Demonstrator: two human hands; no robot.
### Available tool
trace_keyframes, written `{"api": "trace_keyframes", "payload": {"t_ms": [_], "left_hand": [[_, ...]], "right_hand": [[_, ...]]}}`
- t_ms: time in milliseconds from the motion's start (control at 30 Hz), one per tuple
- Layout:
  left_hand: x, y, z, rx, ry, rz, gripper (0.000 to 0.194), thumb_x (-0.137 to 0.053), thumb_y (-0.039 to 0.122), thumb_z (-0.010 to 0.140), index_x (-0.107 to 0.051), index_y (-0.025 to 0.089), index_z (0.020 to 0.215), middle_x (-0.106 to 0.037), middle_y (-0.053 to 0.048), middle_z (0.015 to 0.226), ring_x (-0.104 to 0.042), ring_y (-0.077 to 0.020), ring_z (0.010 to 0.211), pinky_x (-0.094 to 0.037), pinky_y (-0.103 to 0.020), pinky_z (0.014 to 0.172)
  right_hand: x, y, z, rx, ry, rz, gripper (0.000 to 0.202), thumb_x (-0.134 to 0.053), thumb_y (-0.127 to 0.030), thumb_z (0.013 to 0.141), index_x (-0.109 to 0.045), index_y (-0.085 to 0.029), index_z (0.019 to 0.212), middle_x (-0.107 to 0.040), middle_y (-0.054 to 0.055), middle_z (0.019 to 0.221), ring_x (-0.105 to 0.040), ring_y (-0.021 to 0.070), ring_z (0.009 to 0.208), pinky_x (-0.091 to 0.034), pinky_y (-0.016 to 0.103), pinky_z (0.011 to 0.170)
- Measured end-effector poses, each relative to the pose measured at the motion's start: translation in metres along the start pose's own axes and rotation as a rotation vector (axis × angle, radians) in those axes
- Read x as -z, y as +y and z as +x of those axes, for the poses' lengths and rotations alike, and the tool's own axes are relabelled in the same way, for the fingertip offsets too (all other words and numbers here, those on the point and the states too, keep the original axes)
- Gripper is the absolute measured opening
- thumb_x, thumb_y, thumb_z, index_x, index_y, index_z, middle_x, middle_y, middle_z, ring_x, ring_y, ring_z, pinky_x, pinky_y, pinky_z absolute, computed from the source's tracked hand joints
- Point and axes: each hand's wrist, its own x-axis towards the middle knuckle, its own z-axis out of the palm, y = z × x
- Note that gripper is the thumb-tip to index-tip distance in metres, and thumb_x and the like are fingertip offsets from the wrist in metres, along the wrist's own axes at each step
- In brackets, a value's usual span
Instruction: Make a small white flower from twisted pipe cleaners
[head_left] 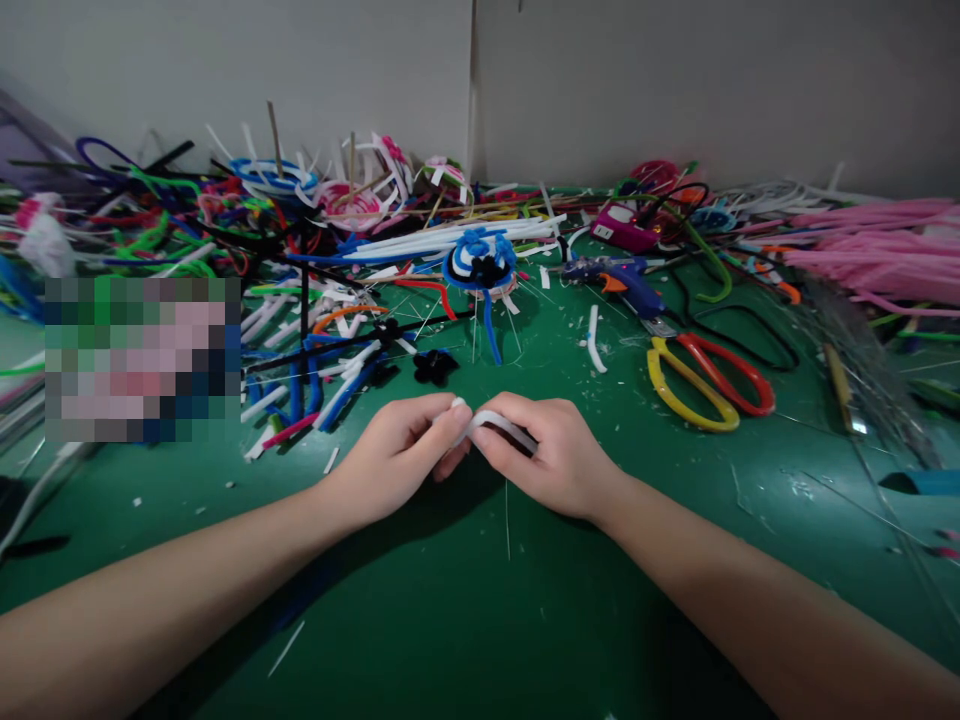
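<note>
Between my two hands is a short white pipe cleaner [495,418], bent into a curve. My left hand [409,445] pinches one end of it between thumb and forefinger, with a white tip poking out above the thumb. My right hand [544,450] grips the other part, which arches over its thumb and runs into the palm. The fingertips of both hands nearly meet. Beyond them sits a round blue, white and black pipe-cleaner piece [480,262] with a blue strip hanging from it. A black flower shape [435,366] lies just past my left hand.
Scissors with yellow and red handles [712,385] lie at right, touching or close to a blue glue gun [622,285]. Cut blue and white pipe-cleaner pieces [300,385] clutter the left. Pink pipe cleaners [885,250] are heaped at far right. Glue strands cross the green table [465,620].
</note>
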Motion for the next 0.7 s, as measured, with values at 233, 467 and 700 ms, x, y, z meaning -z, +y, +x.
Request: {"api": "trace_keyframes", "payload": {"t_ms": [233,467,700], "left_hand": [[0.0001,0.0007,-0.0001,-0.011,-0.001,0.011,0.043,-0.035,0.034,0.096,-0.047,0.016,0.059,-0.047,0.005,0.053,-0.043,-0.0077,0.052,-0.033,-0.021,0.054],[0.0006,0.0006,0.0006,-0.013,-0.004,0.006,0.044,-0.035,0.034,0.096,-0.047,0.017,0.058,-0.046,0.005,0.054,-0.043,-0.0084,0.053,-0.034,-0.021,0.055],[-0.0002,0.0015,-0.0001,-0.003,-0.015,-0.038,0.042,-0.035,0.035,0.096,-0.048,0.017,0.060,-0.047,0.004,0.054,-0.044,-0.0100,0.054,-0.036,-0.023,0.057]], "right_hand": [[0.0000,0.0011,-0.0006,0.013,0.000,-0.017,0.026,-0.049,-0.031,0.088,-0.053,-0.015,0.069,-0.041,-0.007,0.053,-0.036,0.0033,0.047,-0.026,0.017,0.047],[-0.0004,0.0018,-0.0011,0.018,-0.008,-0.024,0.028,-0.048,-0.033,0.088,-0.047,-0.016,0.066,-0.038,-0.007,0.053,-0.035,0.0041,0.047,-0.026,0.018,0.047],[0.0006,0.0022,-0.0019,0.016,-0.027,-0.007,0.029,-0.045,-0.034,0.091,-0.048,-0.017,0.068,-0.040,-0.006,0.053,-0.036,0.0048,0.047,-0.025,0.019,0.048]]}}
